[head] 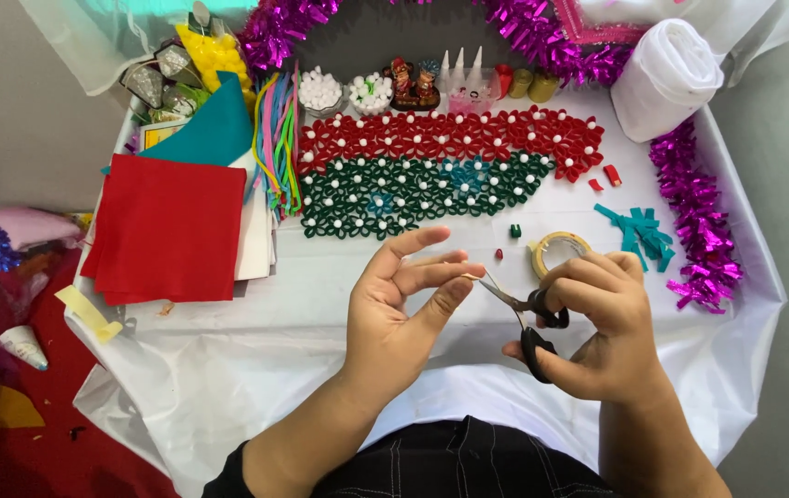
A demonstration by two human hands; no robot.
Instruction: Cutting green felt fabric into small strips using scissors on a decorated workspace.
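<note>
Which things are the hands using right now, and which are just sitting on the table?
In use:
- scissors, in the right hand
- small pale strip pinched in the left hand
- tape roll, just beside

Lying about:
- red felt sheets
- red and green flower mat
- pink tinsel
- white cloth roll

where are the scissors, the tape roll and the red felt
scissors (531,325): head view, on the black handles
tape roll (553,245): head view, on its upper rim
red felt (168,231): head view, middle of the top sheet
</note>
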